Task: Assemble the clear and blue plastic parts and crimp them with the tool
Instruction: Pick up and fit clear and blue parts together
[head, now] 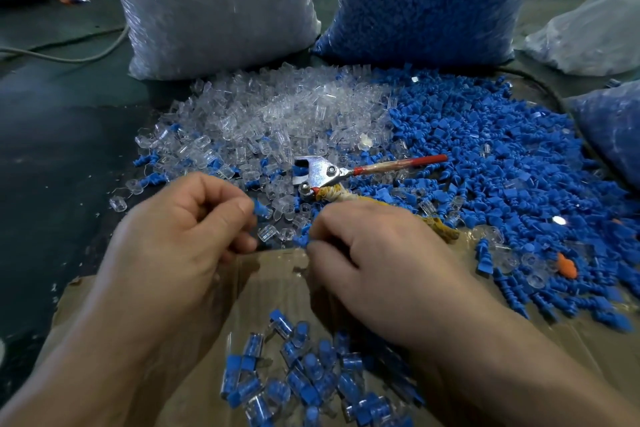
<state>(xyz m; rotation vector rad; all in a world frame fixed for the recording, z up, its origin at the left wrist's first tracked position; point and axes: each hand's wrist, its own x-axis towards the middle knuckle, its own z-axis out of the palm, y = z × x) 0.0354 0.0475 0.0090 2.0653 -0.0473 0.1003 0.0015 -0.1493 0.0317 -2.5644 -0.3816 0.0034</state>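
Pinching 1 blue part [262, 210] in curled fingers, the left hand [180, 229] sits beside the right hand [388, 260], which is curled on a 2nd blue part [300, 240]; the crimping tool [320, 174] lies just beyond both hands, head left, handles running right, nearer the right hand.

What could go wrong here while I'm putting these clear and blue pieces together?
The crimping tool lies loose just beyond both hands, its wrapped handle disappearing behind the right hand; a reach may knock it.
The left hand pinches a blue part over the mixed litter of parts; if dropped, it would be hard to find again.
An orange piece sits among the loose blue parts and could get picked up by mistake.
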